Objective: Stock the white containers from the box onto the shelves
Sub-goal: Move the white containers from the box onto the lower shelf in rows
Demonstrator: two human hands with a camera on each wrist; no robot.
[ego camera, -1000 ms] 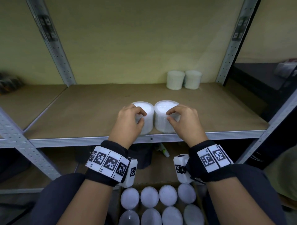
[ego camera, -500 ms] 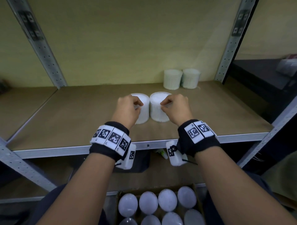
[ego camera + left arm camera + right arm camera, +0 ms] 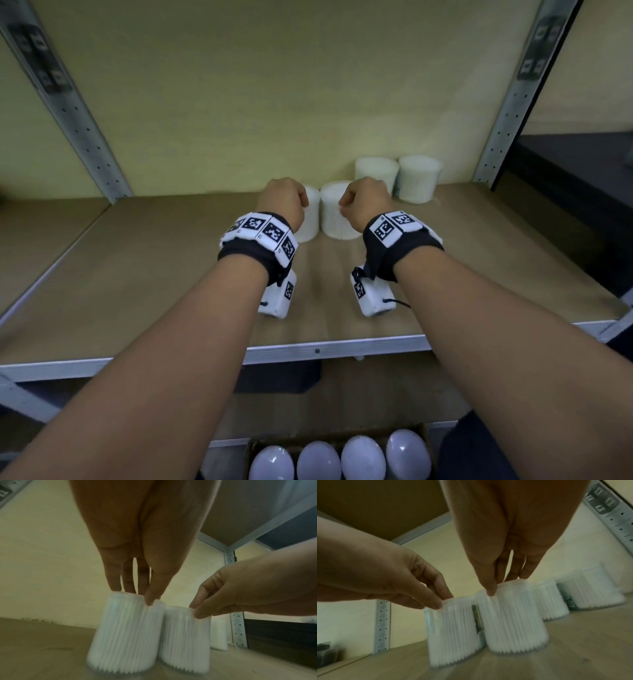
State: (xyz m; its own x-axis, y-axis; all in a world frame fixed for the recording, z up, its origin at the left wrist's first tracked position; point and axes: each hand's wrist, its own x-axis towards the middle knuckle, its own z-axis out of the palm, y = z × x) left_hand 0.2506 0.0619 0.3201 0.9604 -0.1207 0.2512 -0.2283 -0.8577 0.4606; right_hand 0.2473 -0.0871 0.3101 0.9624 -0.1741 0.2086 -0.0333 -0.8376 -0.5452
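Metal-framed shelf with a wooden board spans the view, against a yellow wall; perforated uprights on either side. Below its front edge, a cardboard box on the floor holds a row of white containers, domed tops showing.

Both forearms reach over the board, each with a marker-tagged wristband. Left hand pinches the top rim of the left container between thumb and fingertips; right hand pinches the top of the right container the same way. The two held containers stand upright on the board, side by side and touching or nearly so, toward the rear centre.

Two more containers stand as a pair at the back right, near the wall, just beside the right hand's container. The container walls are ribbed with white sticks inside; wrist views slightly blurred.
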